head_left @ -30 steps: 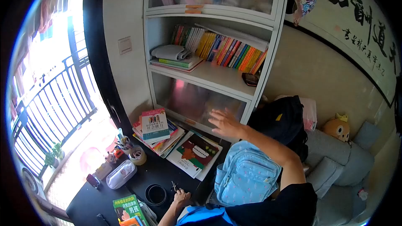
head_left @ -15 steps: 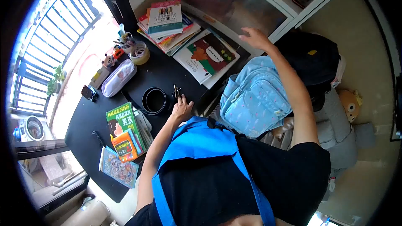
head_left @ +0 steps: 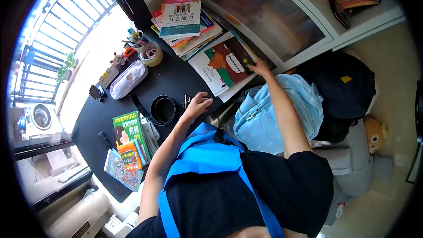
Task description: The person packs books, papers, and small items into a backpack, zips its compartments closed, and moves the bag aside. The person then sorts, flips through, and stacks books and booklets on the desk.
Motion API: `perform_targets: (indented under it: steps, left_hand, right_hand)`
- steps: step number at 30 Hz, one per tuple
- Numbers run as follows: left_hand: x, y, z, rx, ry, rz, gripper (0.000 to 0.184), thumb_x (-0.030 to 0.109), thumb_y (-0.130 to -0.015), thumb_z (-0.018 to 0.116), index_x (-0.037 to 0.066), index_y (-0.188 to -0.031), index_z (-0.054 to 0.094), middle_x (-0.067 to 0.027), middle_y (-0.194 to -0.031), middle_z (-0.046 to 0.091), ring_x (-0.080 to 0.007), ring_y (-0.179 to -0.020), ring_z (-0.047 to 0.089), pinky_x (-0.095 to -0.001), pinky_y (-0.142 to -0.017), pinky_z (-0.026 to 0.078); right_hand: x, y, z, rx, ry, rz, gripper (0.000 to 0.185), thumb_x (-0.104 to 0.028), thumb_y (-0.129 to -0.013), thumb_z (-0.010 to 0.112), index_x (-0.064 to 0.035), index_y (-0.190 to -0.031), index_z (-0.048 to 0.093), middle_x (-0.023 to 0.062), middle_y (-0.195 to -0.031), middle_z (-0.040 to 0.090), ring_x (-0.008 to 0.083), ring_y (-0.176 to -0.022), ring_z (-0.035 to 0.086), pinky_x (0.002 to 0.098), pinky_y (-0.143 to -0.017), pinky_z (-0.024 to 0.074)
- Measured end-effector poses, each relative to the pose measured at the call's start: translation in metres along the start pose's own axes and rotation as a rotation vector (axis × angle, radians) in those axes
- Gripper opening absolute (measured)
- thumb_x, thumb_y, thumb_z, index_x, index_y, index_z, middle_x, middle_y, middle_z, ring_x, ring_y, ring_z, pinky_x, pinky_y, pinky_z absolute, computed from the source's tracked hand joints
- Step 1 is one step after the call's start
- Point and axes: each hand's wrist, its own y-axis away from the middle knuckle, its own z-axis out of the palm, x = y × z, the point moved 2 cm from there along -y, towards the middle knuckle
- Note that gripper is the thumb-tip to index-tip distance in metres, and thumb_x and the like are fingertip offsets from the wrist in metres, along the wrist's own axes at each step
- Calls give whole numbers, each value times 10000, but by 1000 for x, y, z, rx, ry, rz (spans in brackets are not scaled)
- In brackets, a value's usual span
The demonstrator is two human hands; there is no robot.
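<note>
My right hand (head_left: 261,68) is at the right edge of a large picture book (head_left: 225,59) with a brown, green and white cover, its fingers closed on that edge. This book lies on top of other thin books at the back right of the desk. My left hand (head_left: 199,104) hovers at the desk's near edge, fingers apart and holding nothing. Close beside it lies a small metal item (head_left: 187,100), too small to name. A coiled black belt (head_left: 164,110) sits just left of it. Under my right forearm is a light blue backpack (head_left: 277,110).
A book stack (head_left: 180,17) stands at the back of the black desk (head_left: 165,81). Further left are a pencil case (head_left: 128,79), tape rolls (head_left: 151,53) and a green book (head_left: 128,125). A black bag (head_left: 339,83) rests right of the backpack, below a white cabinet (head_left: 273,13).
My right hand has come down from the air near the cabinet to the picture book's edge. My left hand has lifted and moved slightly right, off the small metal item. The view has shifted.
</note>
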Motion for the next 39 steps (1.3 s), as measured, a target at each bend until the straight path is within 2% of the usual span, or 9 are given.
perform_targets:
  steps: [2, 7, 11, 17, 21, 25, 30, 34, 39]
  left_hand:
    - [3, -7, 2, 58, 339, -170, 755, 336, -837, 652, 24, -1391, 244, -199, -1288, 448, -321, -1169, 462, -457, -939, 411]
    - [-9, -23, 4, 177, 519, -268, 647, 320, -867, 614, 45, -1362, 301, -132, -1253, 455, -284, -1167, 440, -488, -953, 365]
    - [-19, -33, -1, 180, 496, -257, 628, 344, -857, 620, 45, -1333, 340, -125, -1209, 496, -240, -1066, 490, -448, -916, 389]
    - [-12, -19, -1, 307, 245, -288, 486, 390, -832, 655, 38, -1106, 463, -67, -982, 556, -123, -785, 508, -299, -672, 470]
    - [19, 7, 13, 230, 518, 185, 370, 285, -851, 639, -11, -1056, 552, -96, -965, 640, -167, -851, 618, -311, -739, 499]
    - [45, 42, -1, 374, 379, 287, 384, 203, -786, 712, -10, -1074, 574, -101, -995, 648, -169, -889, 621, -310, -793, 493]
    - [57, 92, -23, 537, 561, 503, 521, 133, -792, 712, 69, -1174, 363, -113, -1041, 581, -181, -922, 596, -312, -762, 513]
    - [68, 160, -63, 518, 711, 529, 953, 97, -811, 683, 157, -1459, -13, -202, -1128, 565, -213, -952, 607, -359, -799, 522]
    - [19, 247, -108, 531, 834, 283, 566, 144, -789, 702, 40, -1273, 429, -105, -1130, 588, -187, -978, 598, -338, -829, 513]
  right_hand:
    - [6, -6, 4, -7, 153, 41, 863, -540, -716, 665, -7, -1335, 387, 248, -1239, 514, 394, -1114, 529, 450, -916, 435]
    - [12, 7, 13, 73, -156, 76, 893, -650, -713, 614, 10, -1288, 442, 256, -1209, 538, 375, -1091, 550, 419, -886, 449]
    - [-17, 30, -26, 0, -580, -241, 578, -515, -771, 655, 12, -1008, 650, 132, -862, 674, 256, -795, 645, 344, -701, 488]
    - [-53, 82, -78, -257, -850, -67, 434, -352, -816, 671, 5, -1058, 625, 54, -893, 648, 107, -762, 584, 253, -667, 463]
    - [-54, 132, -91, -138, -1091, -98, 369, -286, -839, 656, 22, -1039, 619, 50, -920, 639, 108, -798, 584, 241, -698, 457]
    - [-65, 174, -76, -53, -1328, -36, 290, -218, -889, 599, 3, -1075, 588, 58, -982, 632, 130, -853, 595, 273, -751, 485]
    - [-94, 198, -73, -159, -1497, -153, 297, -224, -929, 540, 3, -1118, 566, 91, -1058, 634, 158, -916, 624, 275, -753, 514]
    - [-145, 214, -51, -167, -1493, -183, 267, -228, -929, 542, -13, -1081, 587, 76, -1009, 648, 146, -850, 634, 266, -726, 516]
    - [-230, 236, -10, -426, -1431, -361, 287, -240, -920, 560, -7, -1085, 578, 86, -984, 649, 137, -835, 639, 251, -700, 529]
